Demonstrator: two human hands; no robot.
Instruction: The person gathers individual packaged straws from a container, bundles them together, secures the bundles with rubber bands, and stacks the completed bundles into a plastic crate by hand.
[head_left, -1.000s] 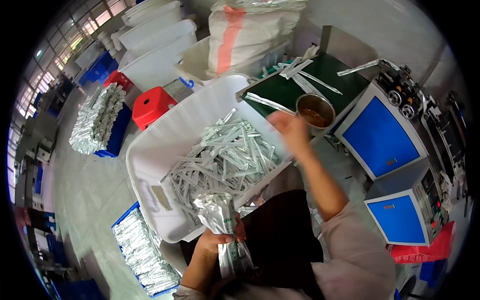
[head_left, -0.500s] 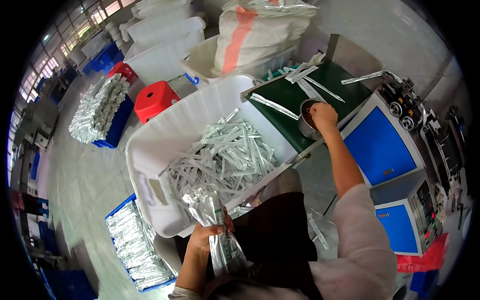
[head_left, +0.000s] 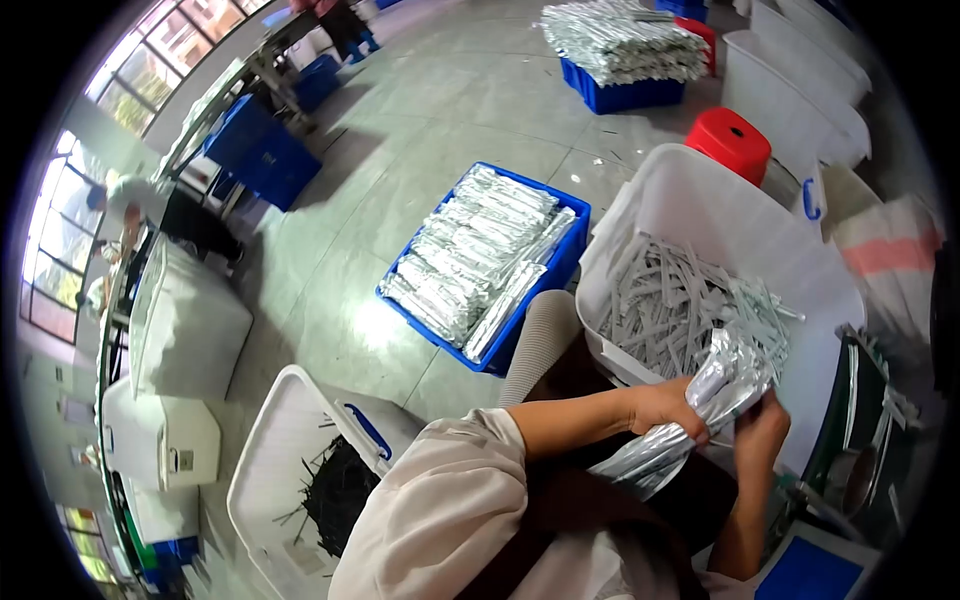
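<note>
Left hand (head_left: 668,408) near tub (head_left: 725,208), stool (head_left: 722,146) beyond

The foil bundle (head_left: 645,460) gleams silver against a dark brown apron (head_left: 590,510) and a cream sleeve (head_left: 430,510), and I can make out fine pale stripes on the trouser leg (head_left: 542,340). Silvery-grey strips (head_left: 655,300) show against the white tub (head_left: 690,170), bright silver packets (head_left: 470,230) against the blue crate (head_left: 575,240). Over there the stool (head_left: 725,145) is plain red, the off-white sack (head_left: 885,290) carries a salmon-pink stripe (head_left: 890,253), and black strands (head_left: 340,490) darken a white bin (head_left: 270,460) with a blue handle (head_left: 368,432)
</note>
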